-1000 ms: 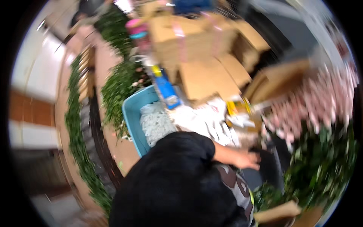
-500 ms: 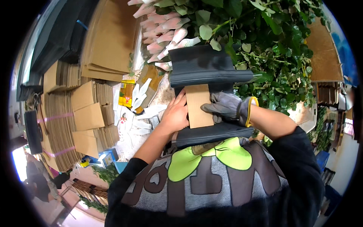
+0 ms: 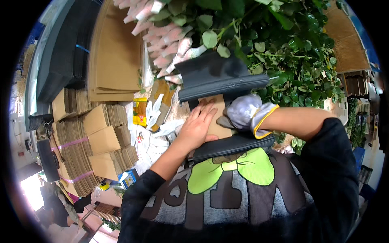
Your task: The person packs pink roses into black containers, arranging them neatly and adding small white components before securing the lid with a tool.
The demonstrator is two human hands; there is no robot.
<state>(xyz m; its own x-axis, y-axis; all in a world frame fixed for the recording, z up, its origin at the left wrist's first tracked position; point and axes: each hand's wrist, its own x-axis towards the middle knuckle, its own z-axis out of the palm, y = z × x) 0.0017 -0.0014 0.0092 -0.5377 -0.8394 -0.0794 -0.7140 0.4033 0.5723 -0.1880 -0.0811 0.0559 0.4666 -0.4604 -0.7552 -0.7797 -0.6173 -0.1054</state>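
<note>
A flat brown cardboard piece point(image 3: 219, 106) lies across a stack of black corrugated sheets point(image 3: 219, 87), whose far and near ends bend upward. My bare left hand point(image 3: 197, 124) rests flat on the cardboard with its fingers stretched out and pointing away from me. At the cardboard's right edge is my right hand point(image 3: 243, 113), in a grey glove with a yellow-edged cuff. Its fingers are curled and the thumb end meets the cardboard edge; the fingertips are mostly hidden.
Leafy green stems point(image 3: 291, 69) spread over the far right, beside pink-and-white net-wrapped flower heads point(image 3: 166, 38). White net sleeves point(image 3: 154, 111) and a yellow packet point(image 3: 140, 111) lie left of my hands. Cardboard bundles point(image 3: 75, 146) stand farther left. Another person point(image 3: 60, 202) is at lower left.
My left hand has moved from the cardboard's left edge onto its top. My gloved right hand has stayed at the right edge but turned, its fingers now more curled. The view has shifted slightly.
</note>
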